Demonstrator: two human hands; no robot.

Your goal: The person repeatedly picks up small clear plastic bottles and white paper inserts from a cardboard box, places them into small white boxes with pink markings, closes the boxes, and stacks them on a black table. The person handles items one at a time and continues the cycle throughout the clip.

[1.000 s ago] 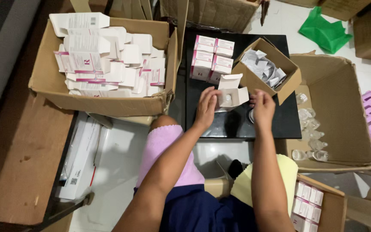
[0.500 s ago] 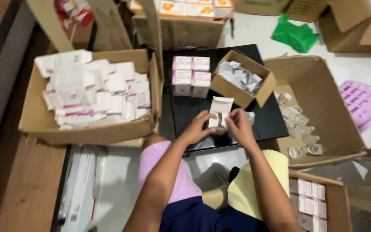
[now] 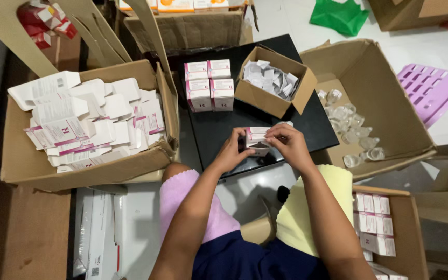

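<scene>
Both of my hands hold one small white and pink carton [image 3: 255, 136] just above the near edge of the black table [image 3: 219, 129]. My left hand [image 3: 233, 151] grips its left side and underside. My right hand [image 3: 288, 145] covers its right end with the fingers curled over the top. Behind the carton stand several closed white and pink cartons [image 3: 209, 91] in a block. To their right sits a small brown box [image 3: 275, 87] filled with folded paper leaflets.
A big cardboard box [image 3: 32, 171] of flat unfolded cartons sits at left. At right, an open cardboard box [image 3: 385, 93] holds several clear glass vials [image 3: 351, 122]. A box of packed cartons [image 3: 405, 233] is at lower right. A purple plastic tray [image 3: 434, 88] lies on the floor.
The carton's upright flap is now folded down. My hands have drawn it closer to me, and my view has shifted.
</scene>
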